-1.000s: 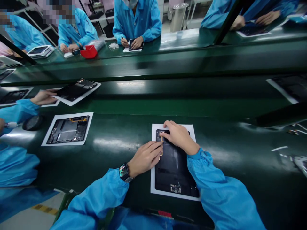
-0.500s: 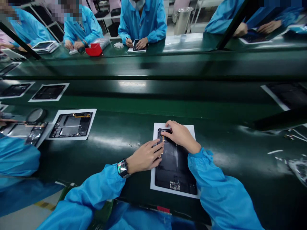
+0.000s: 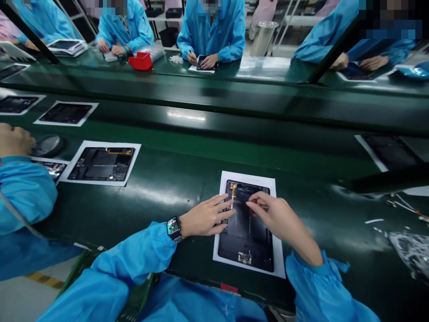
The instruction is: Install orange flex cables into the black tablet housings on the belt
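Observation:
A dark tablet housing (image 3: 246, 243) lies on a white sheet (image 3: 280, 264) in front of me. An orange flex cable (image 3: 233, 191) runs along its upper left, and a small circuit board (image 3: 245, 257) sits at its near end. My left hand (image 3: 209, 217), a watch on its wrist, rests with fingers spread over the housing's left edge, fingertips at the cable. Over the upper middle of the housing is my right hand (image 3: 276, 214), thumb and forefinger pinched together. Whatever those fingertips hold, if anything, is too small to tell.
Another open tablet (image 3: 100, 165) lies on white paper to the left, near a co-worker's hand (image 3: 15, 139) and a round dark dish (image 3: 49, 146). Clear plastic wrapping (image 3: 410, 250) lies right. Co-workers sit across the green bench, by a red bin (image 3: 140, 61).
My right hand has drawn back from the top of the housing, moving right and toward me, baring the orange cable. My left hand stays at the left edge. The view has tilted slightly.

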`<state>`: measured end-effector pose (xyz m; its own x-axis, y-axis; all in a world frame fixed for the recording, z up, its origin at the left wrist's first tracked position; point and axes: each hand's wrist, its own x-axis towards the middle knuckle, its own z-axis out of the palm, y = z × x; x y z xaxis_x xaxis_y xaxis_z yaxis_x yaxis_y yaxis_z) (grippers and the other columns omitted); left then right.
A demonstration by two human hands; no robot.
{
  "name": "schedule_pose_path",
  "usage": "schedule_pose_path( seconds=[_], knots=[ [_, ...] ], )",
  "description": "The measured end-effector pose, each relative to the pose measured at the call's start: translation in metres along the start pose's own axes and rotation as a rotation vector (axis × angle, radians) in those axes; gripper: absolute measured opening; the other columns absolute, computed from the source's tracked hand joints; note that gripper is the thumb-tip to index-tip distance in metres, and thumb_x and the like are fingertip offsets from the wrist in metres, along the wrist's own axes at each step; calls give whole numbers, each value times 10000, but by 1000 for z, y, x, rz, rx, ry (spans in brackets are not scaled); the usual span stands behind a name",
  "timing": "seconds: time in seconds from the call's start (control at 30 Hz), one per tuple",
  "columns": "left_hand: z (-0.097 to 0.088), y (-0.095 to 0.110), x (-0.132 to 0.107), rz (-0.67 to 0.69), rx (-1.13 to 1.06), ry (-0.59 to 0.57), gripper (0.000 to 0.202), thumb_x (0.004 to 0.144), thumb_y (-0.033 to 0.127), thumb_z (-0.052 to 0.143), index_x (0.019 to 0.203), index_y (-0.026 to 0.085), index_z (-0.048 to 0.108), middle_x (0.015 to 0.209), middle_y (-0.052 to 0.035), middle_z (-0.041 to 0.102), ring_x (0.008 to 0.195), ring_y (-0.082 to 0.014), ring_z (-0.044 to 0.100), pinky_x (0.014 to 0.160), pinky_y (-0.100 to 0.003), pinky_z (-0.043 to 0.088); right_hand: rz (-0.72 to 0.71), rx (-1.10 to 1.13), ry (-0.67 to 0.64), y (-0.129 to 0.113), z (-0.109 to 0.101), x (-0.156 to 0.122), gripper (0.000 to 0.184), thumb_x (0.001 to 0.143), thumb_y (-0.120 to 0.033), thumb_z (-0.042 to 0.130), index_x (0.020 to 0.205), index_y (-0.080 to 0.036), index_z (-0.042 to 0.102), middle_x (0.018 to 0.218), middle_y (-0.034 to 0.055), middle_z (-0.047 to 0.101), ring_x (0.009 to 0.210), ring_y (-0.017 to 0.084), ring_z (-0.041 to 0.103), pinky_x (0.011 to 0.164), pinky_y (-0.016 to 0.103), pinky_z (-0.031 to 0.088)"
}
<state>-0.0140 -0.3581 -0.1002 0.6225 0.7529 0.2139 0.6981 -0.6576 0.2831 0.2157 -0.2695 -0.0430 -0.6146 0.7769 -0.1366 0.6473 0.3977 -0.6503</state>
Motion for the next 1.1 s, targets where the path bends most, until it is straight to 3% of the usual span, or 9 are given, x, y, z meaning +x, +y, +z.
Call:
schedule_pose_path(
  seconds=[0.1,0.2,0.37,0.73,0.87,1.1],
  knots=[
    [-2,-1,-2,14,-47,8,392,939,303,544,1295,139,550,1505,-148,382,1458,-319,230,1183,-496,300,20,0,76,3,13,-19,232,942,-438,511,891,-228,596,608,-28,592,557,163,563,556,274,409],
    [-4,-3,-3,12,-97,43,314,944,281,535,1216,140,601,1495,-147,397,1452,-311,251,1181,-480,313,2,27,115,2,26,-31,190,948,-382,513,946,-226,621,729,-4,656,633,164,611,598,269,450],
    [-1,-6,-5,-43,-172,63,514,947,285,529,1410,103,401,1497,-157,397,1436,-253,301,1195,-427,310,-92,-30,138,-4,45,-33,193,969,-270,473,1093,-215,610,1027,47,706,881,194,675,744,285,500],
    [1,-9,-7,-68,-221,84,544,927,278,554,1409,111,364,1512,-181,358,1445,-273,280,1193,-458,298,-198,-565,4,-36,59,-16,120,942,-120,481,919,-172,587,802,51,680,638,202,648,534,276,388],
    [4,-12,-8,-95,-211,104,573,918,326,584,1400,104,365,1522,-198,328,1452,-294,256,1188,-475,295,-193,-542,-4,-38,60,-13,86,940,-138,516,933,-174,593,806,42,694,639,192,657,536,266,388],
    [3,-11,-8,-99,-208,102,554,923,334,591,1376,91,383,1506,-216,347,1436,-288,292,1188,-454,294,-190,-345,157,-27,71,-19,179,975,-159,431,1019,-175,604,928,75,715,766,202,692,612,265,472]
  ],
)
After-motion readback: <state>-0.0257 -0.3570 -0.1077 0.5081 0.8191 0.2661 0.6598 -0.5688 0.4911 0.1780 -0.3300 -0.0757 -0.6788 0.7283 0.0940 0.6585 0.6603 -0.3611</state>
